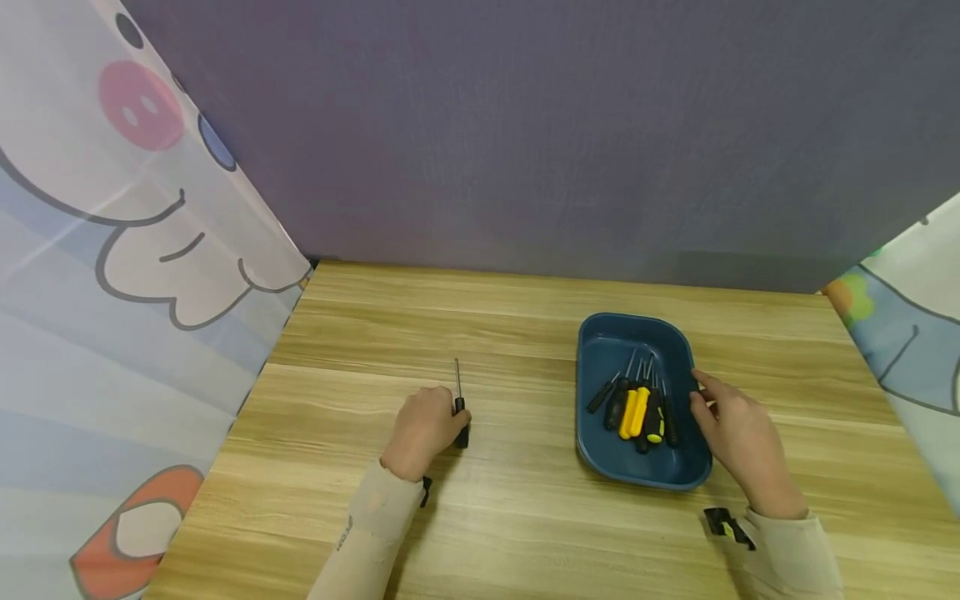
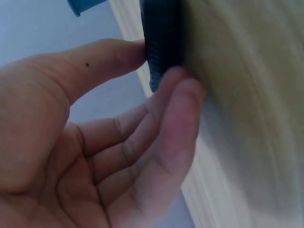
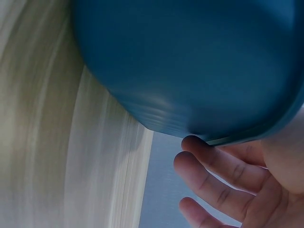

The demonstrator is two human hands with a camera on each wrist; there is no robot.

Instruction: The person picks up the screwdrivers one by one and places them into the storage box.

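My left hand [image 1: 426, 425] pinches the black handle of a screwdriver [image 1: 462, 436] between thumb and fingertips, low over the table. Its thin metal shaft points away from me. In the left wrist view the dark handle [image 2: 161, 38] lies between the thumb and the bent fingers. My right hand [image 1: 742, 433] is at the right side of a blue plastic bin [image 1: 600, 462], its fingertips touching the rim with loosely bent fingers. In the right wrist view the bin's wall [image 3: 180, 61] hides the thumb. Several screwdrivers [image 1: 636, 412] with black or yellow handles lie together inside the bin.
The wood-grain table [image 1: 517, 533] meets a grey-purple panel [image 1: 525, 150] at its back edge. Cartoon-printed cloth [image 1: 112, 333] hangs along the left side, and more printed cloth [image 1: 918, 333] hangs on the right.
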